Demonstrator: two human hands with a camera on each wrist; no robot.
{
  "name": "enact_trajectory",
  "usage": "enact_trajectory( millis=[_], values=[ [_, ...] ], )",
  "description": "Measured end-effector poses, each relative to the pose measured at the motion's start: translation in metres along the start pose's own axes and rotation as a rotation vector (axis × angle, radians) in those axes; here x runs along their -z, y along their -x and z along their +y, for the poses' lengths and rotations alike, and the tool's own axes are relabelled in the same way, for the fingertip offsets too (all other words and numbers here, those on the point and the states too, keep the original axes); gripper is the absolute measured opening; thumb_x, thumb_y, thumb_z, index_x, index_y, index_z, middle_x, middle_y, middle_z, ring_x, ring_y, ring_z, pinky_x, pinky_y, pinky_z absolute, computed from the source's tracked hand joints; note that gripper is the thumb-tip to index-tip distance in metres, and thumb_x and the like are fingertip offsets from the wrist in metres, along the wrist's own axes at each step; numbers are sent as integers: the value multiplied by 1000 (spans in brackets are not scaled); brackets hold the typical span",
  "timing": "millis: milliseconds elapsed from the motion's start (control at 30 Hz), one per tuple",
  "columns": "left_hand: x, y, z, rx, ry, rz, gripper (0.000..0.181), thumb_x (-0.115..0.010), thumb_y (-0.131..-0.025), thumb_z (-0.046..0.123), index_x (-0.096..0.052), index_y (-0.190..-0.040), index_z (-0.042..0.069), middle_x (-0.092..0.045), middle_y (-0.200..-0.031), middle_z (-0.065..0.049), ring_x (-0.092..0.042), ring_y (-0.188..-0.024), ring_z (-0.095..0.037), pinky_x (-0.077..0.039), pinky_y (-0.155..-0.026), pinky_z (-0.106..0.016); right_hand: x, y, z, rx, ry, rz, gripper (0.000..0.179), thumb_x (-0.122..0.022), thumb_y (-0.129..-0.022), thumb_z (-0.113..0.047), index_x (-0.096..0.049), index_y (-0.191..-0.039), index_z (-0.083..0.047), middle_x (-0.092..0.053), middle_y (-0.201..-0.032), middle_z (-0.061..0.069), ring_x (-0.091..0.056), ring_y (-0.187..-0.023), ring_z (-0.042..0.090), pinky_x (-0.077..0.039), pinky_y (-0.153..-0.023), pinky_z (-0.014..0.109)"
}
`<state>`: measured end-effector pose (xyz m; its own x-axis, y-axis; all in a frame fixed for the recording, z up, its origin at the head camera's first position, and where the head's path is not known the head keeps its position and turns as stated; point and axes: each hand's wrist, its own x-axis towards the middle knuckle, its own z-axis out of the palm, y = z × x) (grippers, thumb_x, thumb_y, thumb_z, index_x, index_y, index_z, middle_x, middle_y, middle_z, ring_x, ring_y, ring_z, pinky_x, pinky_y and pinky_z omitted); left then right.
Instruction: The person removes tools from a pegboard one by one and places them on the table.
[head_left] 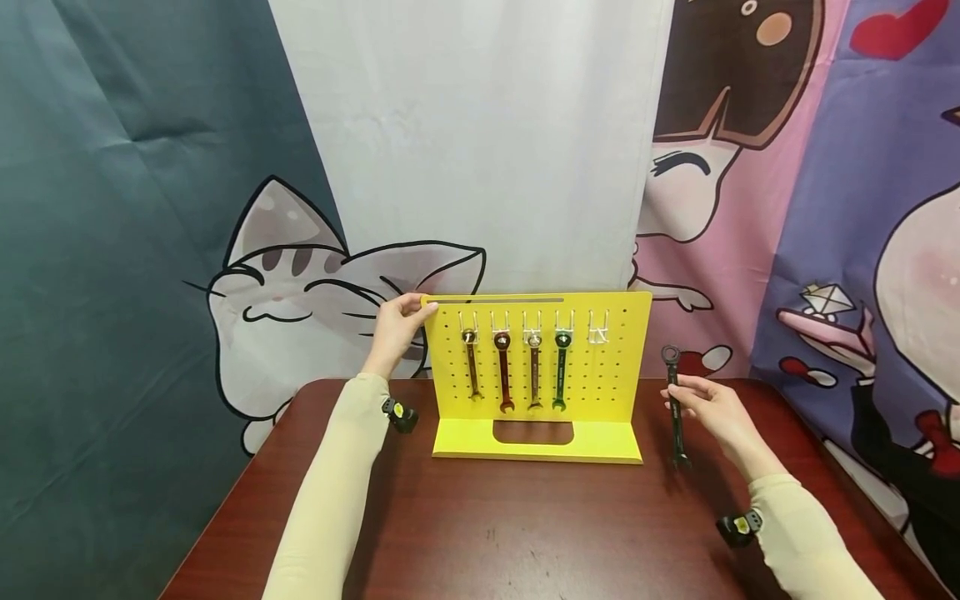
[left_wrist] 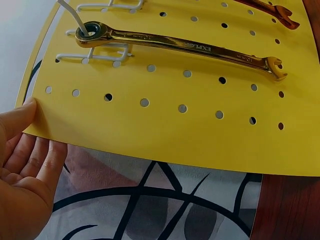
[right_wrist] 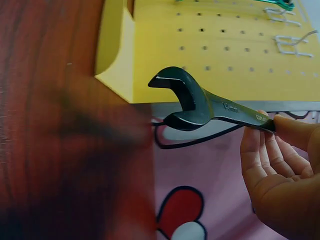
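On the reddish-brown tabletop (head_left: 480, 517), a yellow pegboard (head_left: 603, 367) is seen standing upright on its own flat foot (head_left: 465, 439). By the left hand (head_left: 396, 329), its upper left corner is held; in the left wrist view it is shown that the thumb is laid on the front face, while the other fingers are put behind the edge, so the corner is pinched. This arrangement is less clearly seen in the head view.

To the right of the board, and apart from it, a black wrench (head_left: 677, 421) is held almost upright by the right hand (head_left: 711, 410), with its fingers clamped on the shaft. In the head view, its ring end is seen above the hand and its open end below. In the right wrist view, the ring end is hidden by the hand, but the open end is shown large, and small printed marks are seen on the shaft.

By the white hooks of the board, four wrenches are carried in a row, ring ends up: from left, a gold wrench (head_left: 472, 365), a red wrench (head_left: 504, 375), a copper-coloured wrench (head_left: 535, 375) and a green wrench (head_left: 560, 377). A fifth hook (head_left: 597, 329) is fixed to the right of the green one. In the left wrist view, a white prong is seen passing through the gold wrench's ring.
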<state>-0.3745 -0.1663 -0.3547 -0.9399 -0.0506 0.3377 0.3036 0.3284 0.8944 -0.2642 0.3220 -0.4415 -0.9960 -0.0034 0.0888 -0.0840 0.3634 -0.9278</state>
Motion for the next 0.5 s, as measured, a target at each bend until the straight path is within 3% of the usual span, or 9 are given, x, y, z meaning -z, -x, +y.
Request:
enact_trajectory(
  millis=[200,300,500],
  values=[
    [0,0,0,-1,1,-2,35,-75,-94,27,-71,-118,2,-69,-105,-16,-64,-93,-25,-51,-87,-39,-8,-3,15,-70,55,-29,58,-59,-104,-29,-47,-141,13,-73,-113,17,-72,-93,21,-53,-81,28],
    [0,0,-1,4,5,-2,34,-75,-94,26,-71,-118,2,-69,-105,-16,-64,-93,-25,-52,-88,-41,-11,-3,21,-89,59,-44,58,-60,-104,-28,-46,-141,14,-73,-112,18,-72,-91,18,-54,-83,33],
    [1,-1,-2,2,-5,-5,36,-75,-94,28,-71,-118,2,-69,-105,-15,-64,-92,-23,-52,-87,-39,-16,-5,33,-106,-10,-69,54,-61,-103,-19,-45,-139,18,-73,-110,21,-72,-90,18,-55,-77,30]
  ],
)
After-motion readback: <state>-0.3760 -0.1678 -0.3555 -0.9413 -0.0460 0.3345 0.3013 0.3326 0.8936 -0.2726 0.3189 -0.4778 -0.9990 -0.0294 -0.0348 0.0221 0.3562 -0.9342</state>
